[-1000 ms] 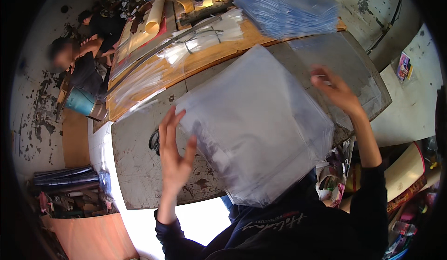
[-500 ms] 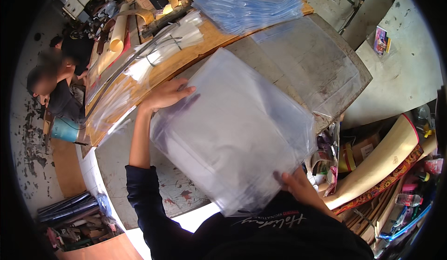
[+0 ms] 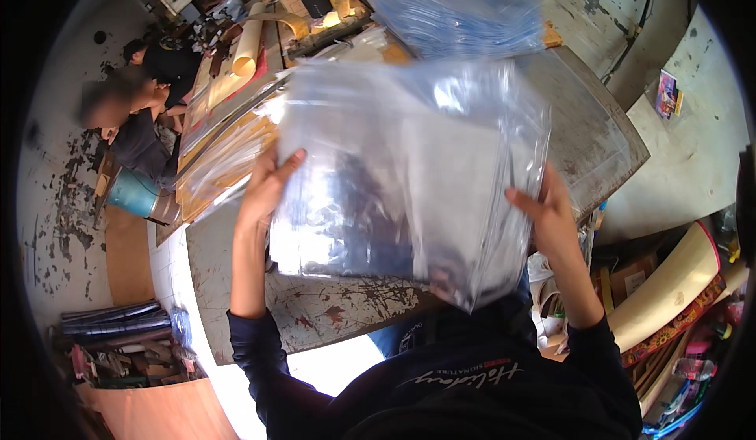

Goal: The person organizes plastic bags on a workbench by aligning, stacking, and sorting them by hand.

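Between my hands is a stack of clear plastic sheets [image 3: 457,180], raised over the worn grey table and blurred in part by motion. It looks like flat sleeves or bags; which, I cannot tell. My left hand [image 3: 266,188] is closed on the stack's left edge, its thumb lying on the near face. On the other side my right hand [image 3: 551,216] grips the right edge with the thumb in front, and the fingers behind are mostly hidden. Light glares off the plastic, and its lower right corner hangs close to my body.
Bluish clear plastic sheets [image 3: 457,15] are piled at the back. Another clear sheet [image 3: 587,117] lies on the table [image 3: 315,314] at right. Bundled clear strips [image 3: 228,157] rest on a wooden board at left. Rolls [image 3: 669,286] fill the right side. Two people sit far left.
The plastic stack has turned from slanted to nearly square with me and looks tilted up. My right hand has moved from the near corner up to the right edge.
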Tool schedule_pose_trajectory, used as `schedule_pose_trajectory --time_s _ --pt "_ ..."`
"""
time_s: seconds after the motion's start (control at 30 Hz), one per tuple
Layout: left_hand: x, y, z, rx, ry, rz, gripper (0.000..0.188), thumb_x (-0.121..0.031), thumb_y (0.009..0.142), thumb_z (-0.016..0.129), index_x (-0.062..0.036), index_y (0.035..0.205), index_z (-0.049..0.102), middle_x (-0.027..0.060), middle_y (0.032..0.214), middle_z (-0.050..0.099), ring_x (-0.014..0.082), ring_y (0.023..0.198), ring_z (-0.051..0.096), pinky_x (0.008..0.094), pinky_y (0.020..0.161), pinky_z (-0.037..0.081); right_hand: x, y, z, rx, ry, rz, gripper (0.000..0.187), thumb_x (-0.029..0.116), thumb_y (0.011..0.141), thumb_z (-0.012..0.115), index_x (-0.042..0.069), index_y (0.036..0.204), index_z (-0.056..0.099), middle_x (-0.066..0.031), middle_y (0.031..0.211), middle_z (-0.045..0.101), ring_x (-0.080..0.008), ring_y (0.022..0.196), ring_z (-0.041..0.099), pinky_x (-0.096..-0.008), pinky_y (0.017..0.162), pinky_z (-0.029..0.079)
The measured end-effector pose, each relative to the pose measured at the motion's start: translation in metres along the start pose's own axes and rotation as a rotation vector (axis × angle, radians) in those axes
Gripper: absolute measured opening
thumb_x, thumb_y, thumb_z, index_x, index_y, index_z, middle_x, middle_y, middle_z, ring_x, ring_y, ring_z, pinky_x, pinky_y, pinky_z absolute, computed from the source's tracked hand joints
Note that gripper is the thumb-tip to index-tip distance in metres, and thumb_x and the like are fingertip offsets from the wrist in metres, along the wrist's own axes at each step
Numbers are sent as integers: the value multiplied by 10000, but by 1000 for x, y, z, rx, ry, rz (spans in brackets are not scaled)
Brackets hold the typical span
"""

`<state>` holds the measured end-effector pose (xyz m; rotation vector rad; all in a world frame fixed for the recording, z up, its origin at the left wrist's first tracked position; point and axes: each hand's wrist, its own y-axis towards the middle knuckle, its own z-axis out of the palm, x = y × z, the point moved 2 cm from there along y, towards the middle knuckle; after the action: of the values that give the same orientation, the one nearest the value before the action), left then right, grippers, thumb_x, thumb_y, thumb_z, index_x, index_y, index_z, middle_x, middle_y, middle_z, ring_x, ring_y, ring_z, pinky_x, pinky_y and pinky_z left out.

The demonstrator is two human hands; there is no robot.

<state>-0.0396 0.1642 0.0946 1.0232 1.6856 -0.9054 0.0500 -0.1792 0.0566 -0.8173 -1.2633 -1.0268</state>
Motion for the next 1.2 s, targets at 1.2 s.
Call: schedule_pose_trajectory --time_s 1.2 --pt "70 -242 -55 -1477 -579 321 373 -224 925 527 67 1158 526 128 1165 562 170 1075 520 285 945 404 140 127 322 1075 -556 -834 511 502 856 551 -1 880 636 -9 601 514 -86 536 474 -242 475 346"
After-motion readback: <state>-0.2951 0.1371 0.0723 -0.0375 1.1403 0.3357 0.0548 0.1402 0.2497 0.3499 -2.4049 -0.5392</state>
